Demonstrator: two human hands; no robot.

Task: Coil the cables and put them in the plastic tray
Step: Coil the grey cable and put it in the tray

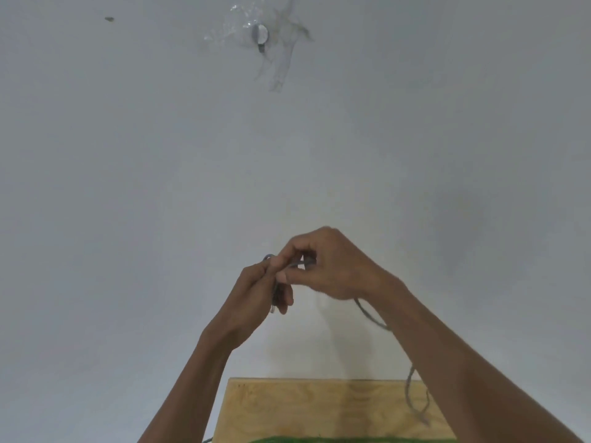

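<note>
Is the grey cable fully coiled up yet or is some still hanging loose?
Partly coiled at most: both hands, left hand and right hand, pinch the grey cable, and a long length hangs loose below the right wrist.

At the frame's centre, the left hand (256, 292) and the right hand (332, 266) are held touching, with a thin grey cable (371, 314) between them. From there the cable trails down to the lower right, over the pale plywood tabletop (303, 407) at bottom centre. A small metal wall hook (260, 38) is set at upper centre.
</note>
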